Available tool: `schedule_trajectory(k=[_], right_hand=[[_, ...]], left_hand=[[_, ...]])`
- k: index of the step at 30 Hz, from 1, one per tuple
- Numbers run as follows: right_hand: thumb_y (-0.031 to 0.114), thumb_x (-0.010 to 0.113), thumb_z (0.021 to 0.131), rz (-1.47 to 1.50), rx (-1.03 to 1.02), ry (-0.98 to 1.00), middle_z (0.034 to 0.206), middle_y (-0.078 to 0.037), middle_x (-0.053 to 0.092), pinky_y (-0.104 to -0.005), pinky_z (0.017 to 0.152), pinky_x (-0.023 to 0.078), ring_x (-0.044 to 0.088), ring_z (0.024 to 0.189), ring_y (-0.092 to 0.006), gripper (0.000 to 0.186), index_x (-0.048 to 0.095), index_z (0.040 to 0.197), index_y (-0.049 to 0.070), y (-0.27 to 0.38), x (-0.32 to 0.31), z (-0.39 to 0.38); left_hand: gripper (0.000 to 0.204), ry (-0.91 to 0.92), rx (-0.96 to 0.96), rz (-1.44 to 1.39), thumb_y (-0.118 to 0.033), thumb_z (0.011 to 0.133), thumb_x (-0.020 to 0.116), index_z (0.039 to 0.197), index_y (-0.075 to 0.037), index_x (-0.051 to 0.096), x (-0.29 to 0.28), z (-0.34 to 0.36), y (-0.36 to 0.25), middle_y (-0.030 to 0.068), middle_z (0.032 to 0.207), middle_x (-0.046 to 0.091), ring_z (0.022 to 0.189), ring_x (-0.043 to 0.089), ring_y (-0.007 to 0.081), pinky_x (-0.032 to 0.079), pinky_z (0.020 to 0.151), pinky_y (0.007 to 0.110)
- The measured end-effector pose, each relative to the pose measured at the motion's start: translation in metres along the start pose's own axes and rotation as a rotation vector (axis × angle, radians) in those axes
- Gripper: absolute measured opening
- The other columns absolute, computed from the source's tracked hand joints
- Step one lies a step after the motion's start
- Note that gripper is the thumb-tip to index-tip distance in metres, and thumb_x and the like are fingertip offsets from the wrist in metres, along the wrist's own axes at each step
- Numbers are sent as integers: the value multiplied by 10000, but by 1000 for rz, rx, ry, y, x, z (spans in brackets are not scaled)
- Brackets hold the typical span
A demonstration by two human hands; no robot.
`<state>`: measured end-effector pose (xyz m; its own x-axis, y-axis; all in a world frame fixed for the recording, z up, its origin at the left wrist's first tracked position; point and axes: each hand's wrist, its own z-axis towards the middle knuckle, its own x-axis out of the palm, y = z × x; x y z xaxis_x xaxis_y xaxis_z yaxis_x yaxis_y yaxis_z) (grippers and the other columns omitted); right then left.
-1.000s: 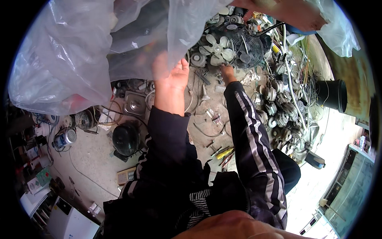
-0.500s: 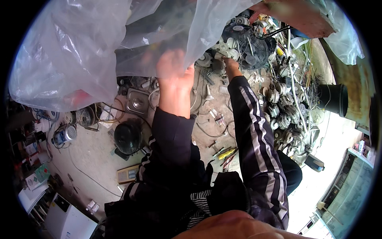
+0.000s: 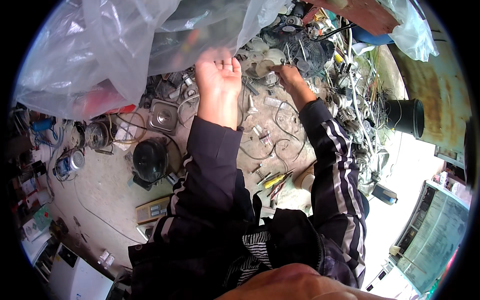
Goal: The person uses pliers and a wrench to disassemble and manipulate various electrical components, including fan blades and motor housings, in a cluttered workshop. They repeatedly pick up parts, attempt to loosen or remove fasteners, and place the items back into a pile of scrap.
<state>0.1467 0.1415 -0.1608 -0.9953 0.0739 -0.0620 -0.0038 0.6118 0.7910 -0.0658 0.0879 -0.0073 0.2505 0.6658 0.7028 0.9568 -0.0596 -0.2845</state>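
A large clear plastic sheet (image 3: 115, 45) hangs across the upper left. Under its lower edge my left hand (image 3: 218, 77) is raised palm up, fingers loosely bent and apart, their tips partly behind the plastic. To the right, my right hand (image 3: 290, 77) has its thumb and fingers closed on the edge of a beige plastic fan blade (image 3: 264, 66). That fan lies at the near side of a heap of salvaged parts, beside a dark round fan grille (image 3: 307, 57). Part of the fan is hidden by the plastic and my fingers.
A black compressor (image 3: 150, 160) and a steel pan lid (image 3: 163, 116) stand on the floor to the left. Yellow-handled pliers (image 3: 274, 180) and loose wires lie in front of me. A motor heap (image 3: 352, 115) and black bucket (image 3: 406, 117) are on the right.
My right hand has shifted from beside a grey motor part to the fan blade, which now shows more. The plastic covers less of my left hand. The whole view has moved slightly.
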Motion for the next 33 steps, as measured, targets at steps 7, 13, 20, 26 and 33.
schedule_trajectory(k=[7, 13, 20, 26, 33], right_hand=[[178, 724, 782, -113, -195, -155, 581, 67, 485, -243, 422, 196, 308, 446, -47, 119, 697, 835, 75, -43, -36, -70], [179, 714, 789, 26, -84, -135, 592, 80, 448, -244, 436, 197, 285, 451, -40, 113, 658, 772, 82, -33, -93, -176], [178, 659, 847, 265, -20, -202, 574, 94, 413, -234, 423, 163, 280, 452, -38, 172, 586, 695, 140, -11, -161, -288], [187, 672, 839, 331, -109, -235, 669, 55, 471, -225, 464, 229, 314, 506, -53, 116, 593, 802, 109, 9, -208, -343], [222, 599, 908, 332, -157, -340, 520, 113, 284, -211, 426, 162, 236, 441, -27, 252, 492, 697, 134, 12, -212, -374]], left_hand=[[286, 37, 10, -32, -153, 869, 550, 1145, -107, 491, -15, -20, -14, -31, 1111, 515, 970, 516, 113, 370, 851, 329], [193, 7, 21, 56, -127, 854, 508, 1046, -116, 521, -13, -31, -10, -46, 1079, 540, 990, 529, 100, 359, 851, 345], [134, -23, -80, 308, -148, 777, 566, 911, -132, 561, -13, -38, 28, -51, 963, 548, 951, 547, 86, 321, 869, 343], [264, 282, -393, 889, -399, 869, 523, 729, -180, 569, -77, -31, 140, -85, 688, 551, 696, 514, 119, 329, 772, 378], [945, 653, -1054, 1058, -733, 776, 566, 1464, -146, 292, -134, -130, 227, 32, 1390, 456, 1195, 475, 176, 208, 1050, 444]])
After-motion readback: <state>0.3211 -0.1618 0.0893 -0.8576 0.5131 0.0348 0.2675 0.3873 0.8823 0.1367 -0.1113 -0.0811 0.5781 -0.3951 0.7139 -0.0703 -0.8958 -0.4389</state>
